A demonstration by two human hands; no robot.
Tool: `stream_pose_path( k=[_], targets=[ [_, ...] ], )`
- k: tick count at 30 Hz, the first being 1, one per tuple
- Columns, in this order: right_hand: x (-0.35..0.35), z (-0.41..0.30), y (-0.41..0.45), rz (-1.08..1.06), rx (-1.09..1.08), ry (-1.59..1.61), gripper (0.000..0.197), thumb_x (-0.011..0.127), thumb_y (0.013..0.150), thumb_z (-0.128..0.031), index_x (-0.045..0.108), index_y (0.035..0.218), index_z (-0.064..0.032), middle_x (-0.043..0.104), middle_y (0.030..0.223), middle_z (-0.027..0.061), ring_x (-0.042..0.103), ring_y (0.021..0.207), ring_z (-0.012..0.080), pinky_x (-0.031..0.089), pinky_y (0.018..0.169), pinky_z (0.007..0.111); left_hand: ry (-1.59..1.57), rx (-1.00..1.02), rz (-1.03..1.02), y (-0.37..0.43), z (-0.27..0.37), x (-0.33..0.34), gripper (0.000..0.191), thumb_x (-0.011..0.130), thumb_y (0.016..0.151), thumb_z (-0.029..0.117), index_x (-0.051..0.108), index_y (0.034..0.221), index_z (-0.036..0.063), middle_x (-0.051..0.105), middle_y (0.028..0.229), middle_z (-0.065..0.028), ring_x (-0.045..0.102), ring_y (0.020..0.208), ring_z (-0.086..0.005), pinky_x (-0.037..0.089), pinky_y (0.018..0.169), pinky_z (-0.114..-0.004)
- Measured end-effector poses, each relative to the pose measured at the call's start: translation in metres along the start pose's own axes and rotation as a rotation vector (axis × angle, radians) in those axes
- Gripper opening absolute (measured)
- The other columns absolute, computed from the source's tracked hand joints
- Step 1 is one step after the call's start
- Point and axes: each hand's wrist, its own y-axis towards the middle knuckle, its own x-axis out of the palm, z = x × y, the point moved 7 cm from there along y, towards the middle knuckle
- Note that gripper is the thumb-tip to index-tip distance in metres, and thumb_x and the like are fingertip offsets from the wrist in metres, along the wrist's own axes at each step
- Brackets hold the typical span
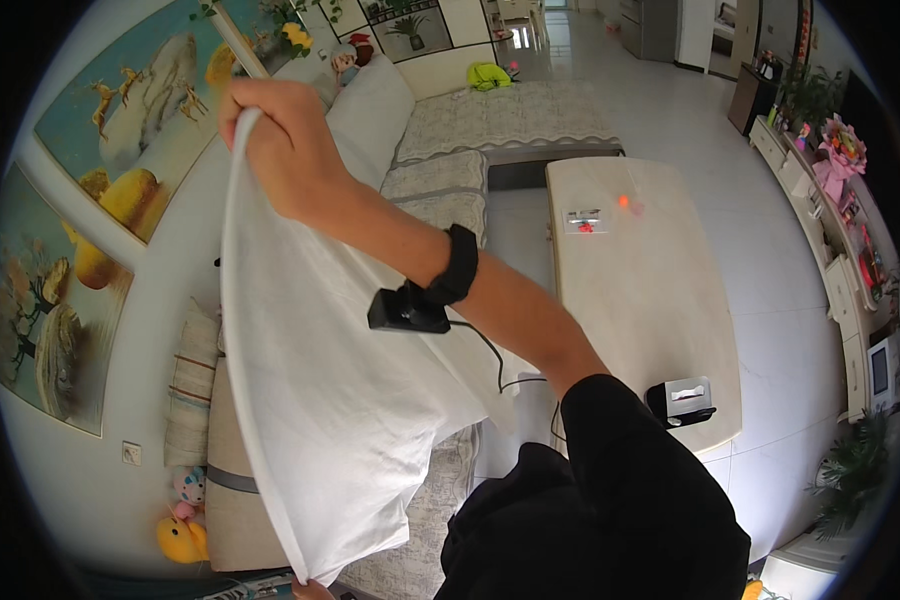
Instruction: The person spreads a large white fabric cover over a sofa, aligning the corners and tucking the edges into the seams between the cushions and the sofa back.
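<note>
A white cloth (330, 360) hangs stretched over the sofa, its rolled edge running taut down the left side. My right hand (277, 142) grips the upper end of that edge, raised towards the wall. At the bottom of the picture, my left hand (313, 590) pinches the lower corner; most of this hand is cut off by the frame. A black strap (461, 262) circles my right forearm. It carries a small black box (409, 309), from which a thin cable (501, 367) runs back towards my body.
The sofa seat (435, 184) lies beneath and beyond the cloth. A long cream table (637, 300) stands to the right, bearing a tissue box (688, 397) and a small packet (585, 221). Along the wall are cushions (193, 382), a yellow plush toy (181, 538) and paintings (67, 300).
</note>
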Motion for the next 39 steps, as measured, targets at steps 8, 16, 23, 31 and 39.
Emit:
stream_pose_path(
  k=[8,16,23,31,39],
  targets=[
    [-0.025,0.037,0.037,0.009,0.182,0.101,0.021,0.030,0.064,0.002,0.050,0.057,-0.0014,0.043,0.051,0.0037,0.035,0.046,0.0127,0.027,0.043,0.028,-0.362,-0.340,-0.003,-0.008,0.004,-0.084,0.020,0.054,0.080,0.016,0.060,0.091,-0.0002,0.059,0.072,-0.0098,0.055,0.060,-0.0251,0.043,0.051,-0.038],
    [-0.082,0.063,0.056,0.076,0.215,0.014,0.024,0.033,0.072,0.003,0.055,0.062,0.0003,0.044,0.053,0.0049,0.039,0.050,0.0111,0.032,0.045,0.028,-1.021,-0.503,-0.330,-0.012,0.018,-0.093,0.016,0.054,0.080,0.017,0.061,0.085,0.0029,0.057,0.065,-0.0063,0.053,0.053,-0.0223,0.041,0.043,-0.034],
    [-0.161,0.090,0.010,0.099,0.376,0.076,0.017,0.040,0.084,-0.012,0.047,0.069,-0.0090,0.043,0.061,-0.0019,0.041,0.055,0.0081,0.033,0.049,0.022,-0.851,-0.210,-0.279,0.032,0.131,-0.091,0.018,0.055,0.080,0.018,0.061,0.086,0.0024,0.057,0.067,-0.0071,0.053,0.054,-0.0223,0.041,0.045,-0.034],
    [-0.327,0.101,-0.071,0.452,0.623,-0.095,0.016,0.042,0.084,-0.011,0.048,0.070,-0.0124,0.043,0.058,-0.0027,0.042,0.052,0.0078,0.032,0.046,0.021,-0.777,-0.159,-0.239,0.038,0.186,-0.071,0.020,0.055,0.081,0.019,0.060,0.088,0.0012,0.058,0.071,-0.0086,0.054,0.057,-0.0229,0.042,0.048,-0.034],
    [-0.351,0.090,-0.068,0.449,0.491,-0.255,0.020,0.037,0.081,-0.009,0.052,0.068,-0.0102,0.043,0.061,-0.0038,0.038,0.056,0.0072,0.029,0.050,0.022,-0.681,-0.182,-0.196,0.042,0.167,-0.084,0.023,0.055,0.081,0.020,0.059,0.091,0.0000,0.058,0.075,-0.0101,0.054,0.060,-0.0234,0.043,0.051,-0.035]
  ],
)
